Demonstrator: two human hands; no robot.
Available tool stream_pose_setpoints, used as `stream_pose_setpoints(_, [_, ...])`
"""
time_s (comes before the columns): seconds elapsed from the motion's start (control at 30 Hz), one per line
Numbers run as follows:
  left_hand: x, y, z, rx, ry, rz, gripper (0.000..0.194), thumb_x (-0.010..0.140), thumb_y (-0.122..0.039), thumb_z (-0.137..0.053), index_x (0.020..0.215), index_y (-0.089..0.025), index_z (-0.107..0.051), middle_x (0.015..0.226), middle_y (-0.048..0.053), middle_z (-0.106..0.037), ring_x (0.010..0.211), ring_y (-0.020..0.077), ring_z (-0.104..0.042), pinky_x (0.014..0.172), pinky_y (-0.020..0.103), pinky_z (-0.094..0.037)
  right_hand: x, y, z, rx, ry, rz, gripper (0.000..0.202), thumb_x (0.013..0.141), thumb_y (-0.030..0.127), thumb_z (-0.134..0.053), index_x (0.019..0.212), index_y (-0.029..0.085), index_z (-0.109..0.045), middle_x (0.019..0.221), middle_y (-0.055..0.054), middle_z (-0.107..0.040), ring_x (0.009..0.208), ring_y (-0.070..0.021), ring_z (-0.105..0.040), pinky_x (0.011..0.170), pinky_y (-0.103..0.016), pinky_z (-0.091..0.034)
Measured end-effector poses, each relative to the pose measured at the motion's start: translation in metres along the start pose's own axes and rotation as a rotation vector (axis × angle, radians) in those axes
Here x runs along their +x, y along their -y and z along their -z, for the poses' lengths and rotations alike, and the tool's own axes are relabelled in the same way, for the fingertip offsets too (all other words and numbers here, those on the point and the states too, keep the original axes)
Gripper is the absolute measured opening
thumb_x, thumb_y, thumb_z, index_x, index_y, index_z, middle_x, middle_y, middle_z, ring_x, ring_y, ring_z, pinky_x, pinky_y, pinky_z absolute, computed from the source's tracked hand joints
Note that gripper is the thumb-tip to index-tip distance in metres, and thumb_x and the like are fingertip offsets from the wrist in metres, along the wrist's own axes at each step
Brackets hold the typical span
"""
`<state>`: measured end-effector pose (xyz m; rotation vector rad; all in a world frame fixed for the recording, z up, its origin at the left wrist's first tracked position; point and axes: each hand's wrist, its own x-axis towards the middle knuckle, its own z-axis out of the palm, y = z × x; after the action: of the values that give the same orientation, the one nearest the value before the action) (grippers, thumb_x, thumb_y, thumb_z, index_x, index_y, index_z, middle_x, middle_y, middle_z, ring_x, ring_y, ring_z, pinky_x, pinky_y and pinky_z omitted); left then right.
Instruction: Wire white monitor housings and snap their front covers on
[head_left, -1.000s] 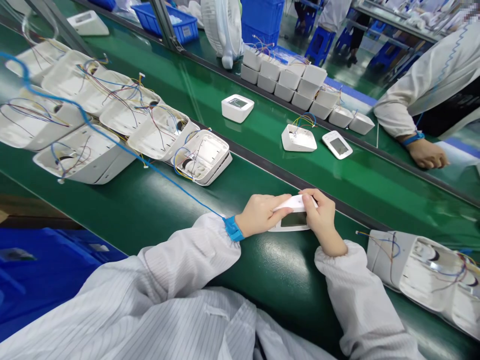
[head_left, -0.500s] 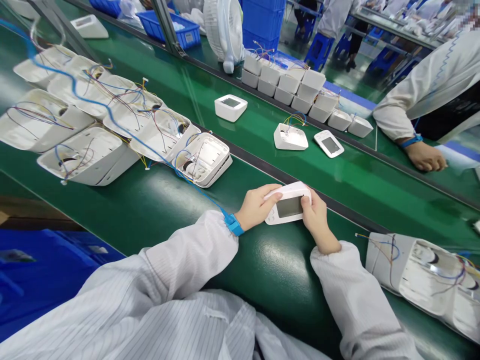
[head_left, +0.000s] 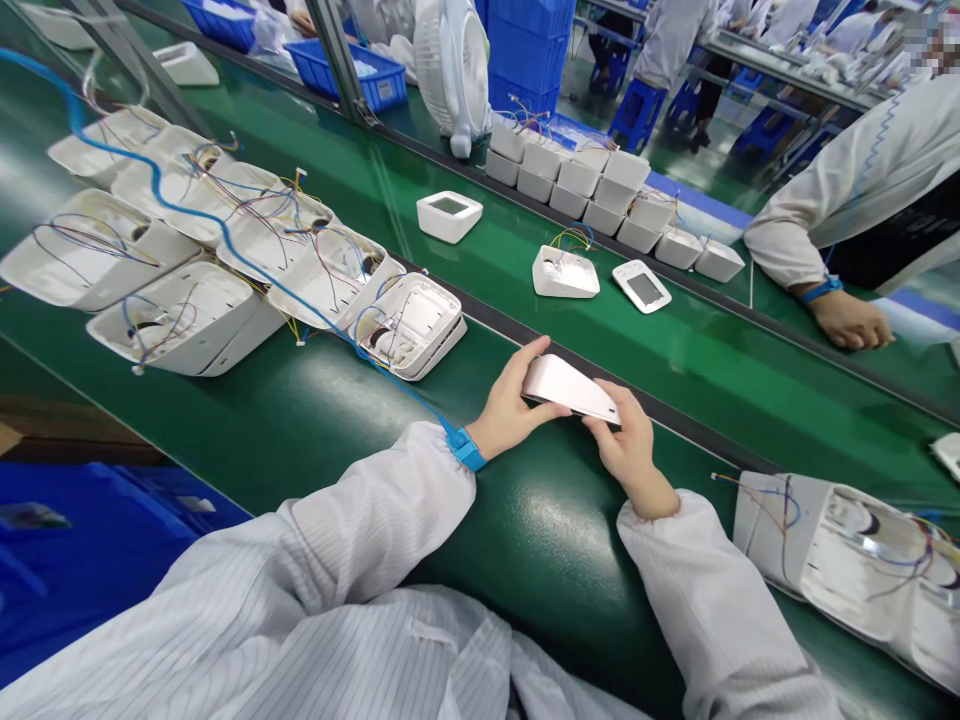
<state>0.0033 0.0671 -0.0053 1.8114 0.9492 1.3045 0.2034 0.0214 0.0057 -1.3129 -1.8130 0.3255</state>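
Between my two hands is a white wedge-shaped monitor (head_left: 570, 386), tilted so that a smooth side wall faces me. Its screen is turned out of sight. My left hand (head_left: 517, 405) grips the left end, thumb along the lower edge and fingers at the far side. At the right end, beside a small dark slot, my right hand (head_left: 626, 435) holds it between thumb and fingers. The monitor is held just above the green bench (head_left: 540, 530). A blue wrist strap (head_left: 466, 450) with a coiled blue cord is on my left wrist.
Open white housings (head_left: 412, 315) with loose wires crowd the bench at left; more housings (head_left: 862, 560) lie at right. The green belt beyond carries a monitor (head_left: 450, 217), a wired shell (head_left: 566, 272) and a screen cover (head_left: 643, 286). A co-worker's hand (head_left: 855, 315) rests across the belt.
My hands have turned the monitor over so its screen no longer shows and its side wall faces me. The pieces on the belt have shifted slightly left.
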Motion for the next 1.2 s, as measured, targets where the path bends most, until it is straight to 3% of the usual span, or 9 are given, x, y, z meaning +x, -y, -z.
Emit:
stream_pose_setpoints(0.27, [-0.003, -0.010, -0.001, 0.051, -0.040, 0.024, 0.063, 0.069, -0.042, -0.082, 0.119, -0.022, -0.050, 0.114, 0.007, -0.059, 0.108, 0.0240, -0.059, 0.098, 0.039, -0.048, 0.003, 0.009, -0.004, -0.097, -0.032, 0.119, 0.031, 0.093, 0.037, -0.058, 0.120, 0.022, -0.061, 0.109, -0.009, -0.071, 0.097, -0.0235, -0.067, 0.083, -0.039, -0.054])
stream_pose_setpoints(0.6, [0.009, 0.001, -0.007, 0.054, -0.060, 0.043, 0.064, 0.073, -0.048, -0.076, 0.125, -0.020, -0.049, 0.118, 0.009, -0.061, 0.109, 0.0251, -0.060, 0.096, 0.037, -0.048, 0.013, -0.006, -0.003, -0.182, -0.005, 0.094, 0.038, 0.095, 0.045, -0.052, 0.123, 0.021, -0.060, 0.111, -0.010, -0.071, 0.099, -0.0233, -0.066, 0.085, -0.037, -0.053])
stream_pose_setpoints(0.7, [0.028, 0.013, -0.015, -0.007, 0.020, -0.051, 0.051, 0.091, -0.050, -0.053, 0.130, -0.019, -0.050, 0.128, 0.012, -0.060, 0.115, 0.0246, -0.059, 0.100, 0.037, -0.046, 0.013, -0.024, 0.005, -0.292, -0.030, 0.008, 0.046, 0.095, 0.051, -0.047, 0.122, 0.017, -0.062, 0.113, -0.013, -0.071, 0.095, -0.0245, -0.068, 0.082, -0.036, -0.053])
stream_pose_setpoints(0.8, [0.056, 0.026, -0.026, 0.148, 0.067, -0.046, 0.043, 0.100, -0.040, -0.030, 0.130, -0.018, -0.052, 0.122, 0.012, -0.065, 0.114, 0.0217, -0.060, 0.099, 0.036, -0.047, 0.016, -0.051, 0.016, -0.334, -0.152, -0.264, 0.054, 0.092, 0.058, -0.043, 0.118, 0.016, -0.065, 0.107, -0.013, -0.072, 0.088, -0.0251, -0.068, 0.078, -0.035, -0.052])
stream_pose_setpoints(0.93, [0.096, 0.037, -0.035, 0.434, 0.086, -0.017, 0.037, 0.090, -0.037, -0.053, 0.121, -0.018, -0.062, 0.111, 0.012, -0.067, 0.114, 0.0267, -0.057, 0.106, 0.044, -0.040, 0.025, -0.086, 0.032, -0.253, -0.412, -0.561, 0.066, 0.094, 0.060, -0.029, 0.109, 0.010, -0.068, 0.084, -0.013, -0.072, 0.071, -0.0226, -0.067, 0.066, -0.034, -0.052])
stream_pose_setpoints(1.0, [0.112, 0.041, -0.035, 0.495, 0.077, 0.008, 0.037, 0.087, -0.033, -0.056, 0.120, -0.019, -0.064, 0.110, 0.012, -0.067, 0.118, 0.0297, -0.053, 0.113, 0.050, -0.030, 0.029, -0.096, 0.039, -0.264, -0.452, -0.589, 0.067, 0.094, 0.057, -0.029, 0.118, 0.006, -0.064, 0.088, -0.015, -0.071, 0.060, -0.0191, -0.064, 0.060, -0.033, -0.052])
stream_pose_setpoints(1.07, [0.125, 0.045, -0.033, 0.557, 0.052, 0.068, 0.042, 0.087, -0.031, -0.054, 0.126, -0.019, -0.061, 0.110, 0.013, -0.067, 0.120, 0.0327, -0.050, 0.113, 0.056, -0.025, 0.031, -0.097, 0.042, -0.301, -0.497, -0.592, 0.064, 0.090, 0.053, -0.041, 0.130, 0.006, -0.057, 0.114, -0.021, -0.065, 0.058, -0.0161, -0.064, 0.064, -0.035, -0.054])
stream_pose_setpoints(1.13, [0.138, 0.050, -0.029, 0.604, 0.022, 0.152, 0.052, 0.086, -0.032, -0.055, 0.135, -0.018, -0.054, 0.110, 0.017, -0.066, 0.118, 0.0366, -0.050, 0.107, 0.059, -0.029, 0.033, -0.091, 0.037, -0.370, -0.498, -0.517, 0.058, 0.087, 0.048, -0.051, 0.132, 0.011, -0.058, 0.136, -0.023, -0.052, 0.069, -0.0170, -0.066, 0.073, -0.038, -0.055])
stream_pose_setpoints(1.2, [0.150, 0.055, -0.024, 0.664, 0.007, 0.267, 0.064, 0.084, -0.035, -0.057, 0.144, -0.019, -0.043, 0.113, 0.019, -0.064, 0.115, 0.0392, -0.052, 0.099, 0.058, -0.036, 0.042, -0.084, 0.022, -0.437, -0.388, -0.358, 0.045, 0.089, 0.044, -0.051, 0.121, 0.017, -0.067, 0.139, -0.018, -0.051, 0.090, -0.0220, -0.067, 0.084, -0.039, -0.054])
